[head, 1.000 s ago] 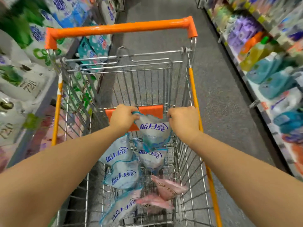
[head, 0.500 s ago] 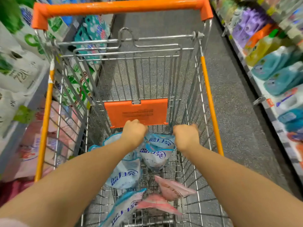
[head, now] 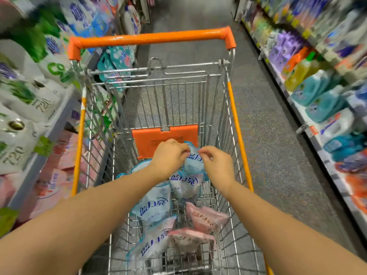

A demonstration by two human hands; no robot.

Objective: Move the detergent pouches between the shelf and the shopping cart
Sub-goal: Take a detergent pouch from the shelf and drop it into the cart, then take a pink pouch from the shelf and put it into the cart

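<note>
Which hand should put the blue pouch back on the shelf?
Probably the left hand. Both hands pinch the top blue pouch, but the pouch shelf stands at the cart's left; the right hand would cross over.

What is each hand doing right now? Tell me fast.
Left hand: closed, pinching the top of a blue pouch in the cart.
Right hand: closed, pinching the same pouch.

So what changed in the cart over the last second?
Both hands, left and right, dipped into the cart with the top blue pouch and now pinch it up near the orange flap. The other blue pouches and pink pouches lie as before.
</note>
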